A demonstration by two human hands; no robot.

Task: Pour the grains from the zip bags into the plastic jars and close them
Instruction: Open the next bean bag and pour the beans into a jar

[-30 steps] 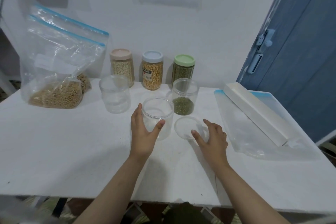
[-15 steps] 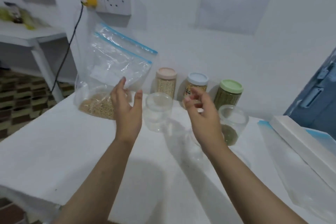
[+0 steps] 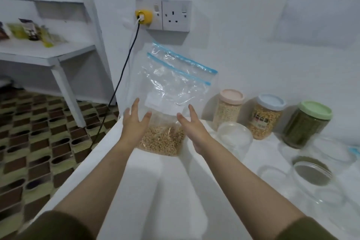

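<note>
The left hand [image 3: 134, 124] and right hand [image 3: 191, 125] flank the grain bag [image 3: 165, 115] at twelve o'clock on the bench [image 3: 165, 191], fingers straight and spread, gripping nothing.

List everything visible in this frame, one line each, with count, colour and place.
zip bags: two, clear with blue seals, against the wall; front one holds tan grains
lidded jars: three, pink, blue and green lids, by the wall
open jars: at least three, clear, right; one holds green grains
table: one, white
wall socket: one double, white, yellow plug
shelf: one, white, left, with packets
left hand: open, by the front bag
right hand: open, by the front bag
</note>
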